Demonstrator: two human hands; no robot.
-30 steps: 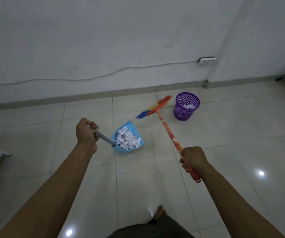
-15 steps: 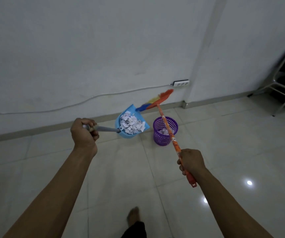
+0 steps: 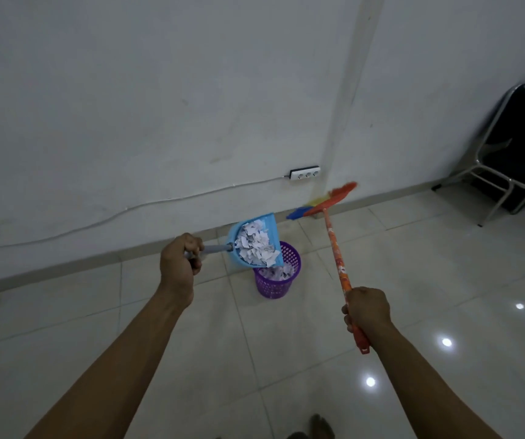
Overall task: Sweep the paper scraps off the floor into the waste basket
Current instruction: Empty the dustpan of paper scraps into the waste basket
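Note:
My left hand (image 3: 180,261) grips the grey handle of a blue dustpan (image 3: 237,261), which hangs tilted over the purple waste basket (image 3: 276,285). White paper scraps (image 3: 256,245) fill the dustpan and reach its lower lip above the basket's mouth. More scraps lie inside the basket. My right hand (image 3: 365,308) holds the lower end of an orange broom (image 3: 335,248), lifted off the floor, its orange, yellow and blue head up near the wall to the right of the basket.
The basket stands on pale floor tiles close to a white wall with a skirting. A power strip (image 3: 304,173) with a white cable is fixed to the wall. A black metal-framed chair (image 3: 508,153) stands at the far right. My foot (image 3: 321,427) shows at the bottom.
I have walked closer to the basket. The dustpan full of scraps rose off the floor and moved right over the basket, tilting. The broom swung right, clear of the basket.

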